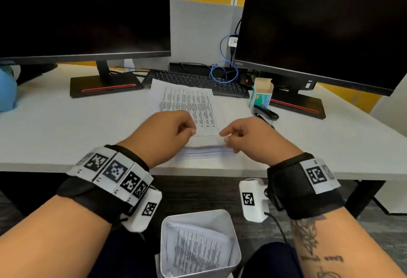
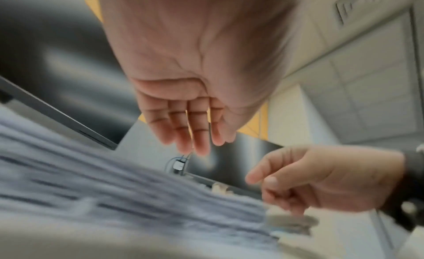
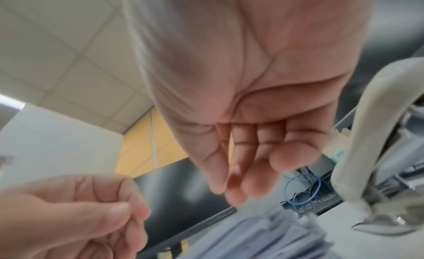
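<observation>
I judge this to be the pause before picking up a sheet. Both hands hover over the near end of the stack on the desk, and neither seems to touch it. My left hand and right hand are loosely curled and hold nothing that I can see.

Next I need to pinch the top sheet's near edge alone, without dragging those under it. It probably goes to the bin below, which holds printed paper.

Both wrist views are smeared, so the stack shows there only as grey streaks. My left thumb meets the forefinger, but I can make out nothing between them. The stapler is partly behind my right hand.
</observation>
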### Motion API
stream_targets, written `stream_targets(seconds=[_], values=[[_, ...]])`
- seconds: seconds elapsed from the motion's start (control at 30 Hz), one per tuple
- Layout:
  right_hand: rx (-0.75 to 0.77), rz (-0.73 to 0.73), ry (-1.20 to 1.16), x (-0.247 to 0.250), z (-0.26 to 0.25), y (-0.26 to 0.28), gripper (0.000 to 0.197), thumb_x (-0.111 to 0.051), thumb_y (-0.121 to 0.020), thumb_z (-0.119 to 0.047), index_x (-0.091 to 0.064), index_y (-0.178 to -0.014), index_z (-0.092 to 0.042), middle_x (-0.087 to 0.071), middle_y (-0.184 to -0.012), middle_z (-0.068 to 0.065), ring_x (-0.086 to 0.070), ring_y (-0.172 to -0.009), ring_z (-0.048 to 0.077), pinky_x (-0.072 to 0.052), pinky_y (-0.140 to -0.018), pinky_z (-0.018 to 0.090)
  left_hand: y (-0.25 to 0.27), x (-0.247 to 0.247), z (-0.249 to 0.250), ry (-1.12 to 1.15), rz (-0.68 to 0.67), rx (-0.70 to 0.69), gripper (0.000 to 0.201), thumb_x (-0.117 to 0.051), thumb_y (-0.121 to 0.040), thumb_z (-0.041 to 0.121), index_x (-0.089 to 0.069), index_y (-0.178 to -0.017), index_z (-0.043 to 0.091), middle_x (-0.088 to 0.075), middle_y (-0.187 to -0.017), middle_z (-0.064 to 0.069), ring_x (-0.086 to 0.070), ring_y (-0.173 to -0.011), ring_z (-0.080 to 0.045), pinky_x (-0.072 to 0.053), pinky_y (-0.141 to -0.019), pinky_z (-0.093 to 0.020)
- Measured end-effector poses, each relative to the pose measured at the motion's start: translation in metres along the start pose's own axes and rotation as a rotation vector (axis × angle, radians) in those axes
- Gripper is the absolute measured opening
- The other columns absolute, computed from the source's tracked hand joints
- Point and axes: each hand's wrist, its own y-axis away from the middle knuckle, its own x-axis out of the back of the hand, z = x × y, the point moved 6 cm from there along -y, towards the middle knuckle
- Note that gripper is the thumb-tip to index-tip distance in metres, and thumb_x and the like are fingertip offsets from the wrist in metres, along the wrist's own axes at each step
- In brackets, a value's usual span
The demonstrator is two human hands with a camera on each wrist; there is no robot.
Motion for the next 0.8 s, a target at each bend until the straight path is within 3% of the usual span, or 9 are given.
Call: stream_targets(seconds=[0.13, 0.2, 0.3, 0.37, 0.47, 0.53, 0.67, 0.73, 0.8], values=[[-0.045, 0.015, 0.166, -0.002, 0.008, -0.016, 0.035, -0.065, -0.09, -0.019, -0.063, -0.124, -0.027, -0.063, -0.109, -0.006, -0.057, -0.088, 0.011, -0.043, -0.071, 0.021, -0.007, -0.017, -0.032, -0.164, -0.107, 0.044, 0.031, -0.063, -0.091, 0.038, -0.06, -0.121, 0.03, -0.059, -0.122, 0.009, -0.054, -0.111, -0.012, -0.039, -0.09, -0.024], [-0.057, 0.023, 0.173, -0.009, 0.012, -0.023, 0.034, -0.062, -0.092, -0.025, -0.062, -0.126, -0.027, -0.062, -0.11, -0.006, -0.058, -0.094, 0.013, -0.043, -0.081, 0.024, -0.007, -0.025, -0.042, -0.14, -0.133, 0.053, 0.028, -0.056, -0.095, 0.039, -0.064, -0.119, 0.028, -0.062, -0.123, 0.007, -0.055, -0.112, -0.012, -0.038, -0.09, -0.024], [-0.053, 0.04, 0.19, -0.014, 0.013, -0.036, 0.035, -0.058, -0.095, -0.026, -0.061, -0.13, -0.024, -0.063, -0.12, 0.0, -0.059, -0.107, 0.017, -0.042, -0.085, 0.023, -0.009, -0.029, -0.05, -0.096, -0.089, 0.076, 0.025, -0.051, -0.099, 0.033, -0.066, -0.118, 0.026, -0.064, -0.121, 0.005, -0.056, -0.113, -0.014, -0.039, -0.089, -0.025], [-0.039, -0.026, 0.258, -0.019, 0.01, -0.047, 0.042, -0.06, -0.094, -0.026, -0.057, -0.136, -0.024, -0.06, -0.131, 0.002, -0.056, -0.118, 0.019, -0.039, -0.089, 0.022, -0.013, -0.031, -0.055, -0.152, -0.084, 0.114, 0.035, -0.053, -0.097, 0.038, -0.057, -0.13, 0.027, -0.059, -0.132, 0.001, -0.05, -0.123, -0.019, -0.038, -0.1, -0.03], [-0.018, -0.132, 0.361, -0.026, 0.003, -0.059, 0.048, -0.062, -0.094, -0.029, -0.052, -0.14, -0.027, -0.054, -0.14, 0.001, -0.051, -0.126, 0.021, -0.037, -0.099, 0.025, -0.023, -0.034, -0.073, -0.333, -0.183, 0.276, 0.062, -0.051, -0.09, 0.059, -0.035, -0.144, 0.034, -0.046, -0.146, 0.0, -0.04, -0.133, -0.028, -0.037, -0.108, -0.045], [-0.01, -0.153, 0.421, -0.028, -0.001, -0.064, 0.047, -0.061, -0.094, -0.029, -0.051, -0.141, -0.027, -0.054, -0.14, 0.002, -0.051, -0.126, 0.022, -0.037, -0.101, 0.026, -0.029, -0.033, -0.084, -0.381, -0.244, 0.335, 0.069, -0.047, -0.086, 0.068, -0.032, -0.145, 0.035, -0.045, -0.146, -0.002, -0.044, -0.13, -0.03, -0.039, -0.106, -0.047], [-0.052, -0.16, 0.545, -0.034, 0.001, -0.07, 0.034, -0.053, -0.099, -0.025, -0.06, -0.132, -0.021, -0.06, -0.133, 0.005, -0.054, -0.122, 0.026, -0.041, -0.102, 0.031, -0.036, -0.03, -0.083, -0.498, -0.231, 0.292, 0.051, -0.042, -0.094, 0.058, -0.046, -0.135, 0.028, -0.061, -0.125, -0.006, -0.057, -0.109, -0.029, -0.049, -0.095, -0.041], [-0.017, -0.092, 0.6, -0.037, 0.001, -0.071, 0.028, -0.048, -0.099, -0.019, -0.068, -0.119, -0.018, -0.066, -0.119, 0.006, -0.059, -0.112, 0.028, -0.045, -0.089, 0.031, -0.036, -0.028, -0.079, -0.546, -0.21, 0.256, 0.046, -0.04, -0.097, 0.054, -0.051, -0.13, 0.025, -0.065, -0.117, -0.005, -0.06, -0.102, -0.027, -0.051, -0.091, -0.039], [0.061, 0.04, 0.644, -0.037, -0.002, -0.067, 0.025, -0.045, -0.097, -0.014, -0.068, -0.105, -0.018, -0.066, -0.103, 0.005, -0.06, -0.1, 0.027, -0.042, -0.074, 0.03, -0.034, -0.028, -0.078, -0.543, -0.211, 0.238, 0.048, -0.038, -0.097, 0.055, -0.052, -0.13, 0.023, -0.066, -0.116, -0.005, -0.061, -0.103, -0.026, -0.051, -0.091, -0.039]])
